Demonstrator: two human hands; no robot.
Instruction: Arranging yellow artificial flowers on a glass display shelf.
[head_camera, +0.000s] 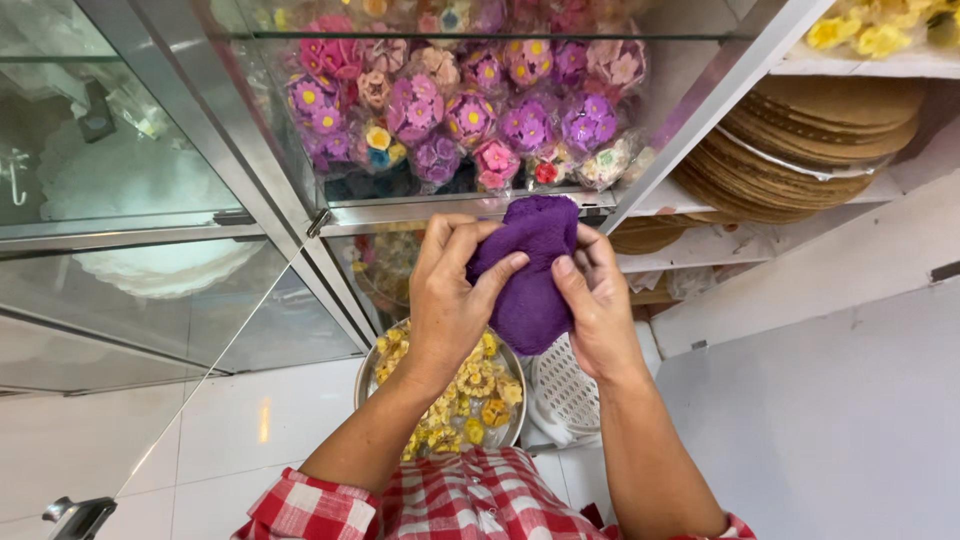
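Both of my hands hold a lump of purple dough (532, 262) in front of a glass cabinet. My left hand (450, 290) wraps its left side, thumb pressed into the front. My right hand (598, 300) grips the right side, thumb also on the dough. Below the hands sits a round metal tray (366, 372) filled with small yellow flower shapes.
The glass cabinet (300, 215) holds bags of purple and pink flower decorations (470, 110) on a glass shelf. Stacked round brown boards (810, 140) lie on white shelves at right. A white perforated plastic lid (565, 385) lies beside the tray. White tiled floor (230, 430) lies below.
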